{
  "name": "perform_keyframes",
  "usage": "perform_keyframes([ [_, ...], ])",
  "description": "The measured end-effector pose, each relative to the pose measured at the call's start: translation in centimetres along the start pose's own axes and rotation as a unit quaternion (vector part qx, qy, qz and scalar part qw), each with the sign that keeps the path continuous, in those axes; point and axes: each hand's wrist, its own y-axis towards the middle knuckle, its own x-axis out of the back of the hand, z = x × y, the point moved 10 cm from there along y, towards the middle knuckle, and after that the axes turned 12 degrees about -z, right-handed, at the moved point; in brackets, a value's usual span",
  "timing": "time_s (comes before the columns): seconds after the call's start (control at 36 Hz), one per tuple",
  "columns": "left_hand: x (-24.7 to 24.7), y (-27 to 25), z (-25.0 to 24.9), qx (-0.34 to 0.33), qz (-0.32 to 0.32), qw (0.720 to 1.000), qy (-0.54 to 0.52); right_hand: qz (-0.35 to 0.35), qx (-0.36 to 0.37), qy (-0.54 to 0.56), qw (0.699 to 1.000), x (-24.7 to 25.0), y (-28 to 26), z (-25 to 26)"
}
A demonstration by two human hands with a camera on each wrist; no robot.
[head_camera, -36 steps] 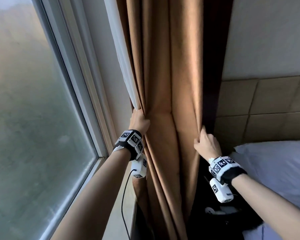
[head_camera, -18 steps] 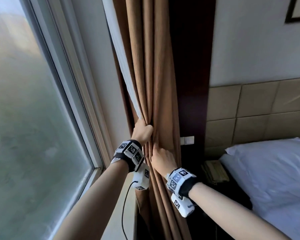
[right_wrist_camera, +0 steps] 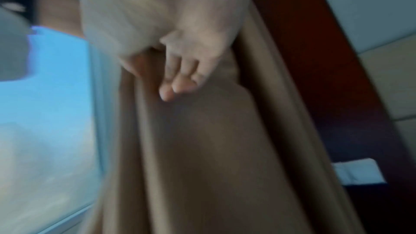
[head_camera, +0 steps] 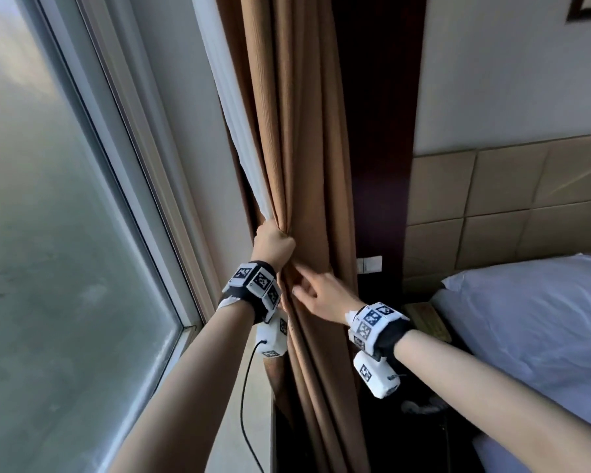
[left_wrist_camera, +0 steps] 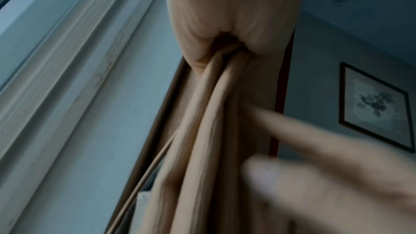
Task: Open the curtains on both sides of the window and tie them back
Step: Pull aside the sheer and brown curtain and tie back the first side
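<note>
The brown curtain (head_camera: 304, 148) hangs bunched into a narrow column beside the window (head_camera: 48, 233), its white lining (head_camera: 232, 107) on the window side. My left hand (head_camera: 273, 240) grips the gathered folds at about waist height; in the left wrist view the curtain (left_wrist_camera: 202, 131) pinches into the left hand (left_wrist_camera: 225, 15). My right hand (head_camera: 316, 291) is just below it, fingers stretched out and touching the folds, holding nothing. In the blurred right wrist view the right hand (right_wrist_camera: 180, 56) rests its fingertips on the curtain (right_wrist_camera: 202, 149). No tie-back is visible.
A dark wood panel (head_camera: 379, 131) with a white switch (head_camera: 369, 264) stands right of the curtain. Beyond it are a padded headboard (head_camera: 509, 206), a bed (head_camera: 526, 319) and a low nightstand (head_camera: 427, 319). A black cable (head_camera: 244, 387) hangs from my left wrist.
My right hand swept the curtain's right edge leftward to the left hand, then let go and straightened its fingers. The curtain is now a tighter bunch, uncovering the dark panel.
</note>
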Motion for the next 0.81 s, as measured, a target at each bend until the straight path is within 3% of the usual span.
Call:
perform_keyframes([
  [0.08, -0.3, 0.4, 0.5, 0.004, -0.003, 1.000, 0.000, -0.198, -0.001, -0.005, 0.980, 5.4, 0.9, -3.2],
  [0.14, -0.6, 0.6, 0.8, 0.009, -0.003, 1.000, 0.007, -0.262, -0.056, -0.030, 0.963, 7.5, 2.0, -6.8],
  [0.25, -1.3, 0.7, 1.0, 0.023, -0.013, 1.000, 0.017, -0.180, -0.218, -0.035, 0.959, 6.8, 5.2, -14.9],
  [0.31, -1.3, 0.6, 0.7, 0.028, -0.030, 0.999, 0.019, -0.120, -0.257, -0.007, 0.959, 5.4, 6.3, -17.7],
  [0.42, -1.7, 0.3, 0.0, 0.042, -0.052, 0.997, 0.028, -0.067, -0.238, 0.034, 0.968, 3.4, 8.1, -20.0],
  [0.53, -2.1, 0.0, -0.3, 0.066, -0.075, 0.995, 0.031, -0.084, -0.185, 0.027, 0.979, 3.6, 8.6, -19.2],
  [0.69, -2.6, -0.6, -0.8, 0.089, -0.103, 0.990, 0.045, -0.039, -0.202, 0.008, 0.979, 2.6, 9.3, -19.1],
  [0.81, -3.1, -1.1, -1.7, 0.095, -0.118, 0.987, 0.054, -0.035, -0.174, -0.021, 0.984, 3.7, 10.5, -18.2],
])
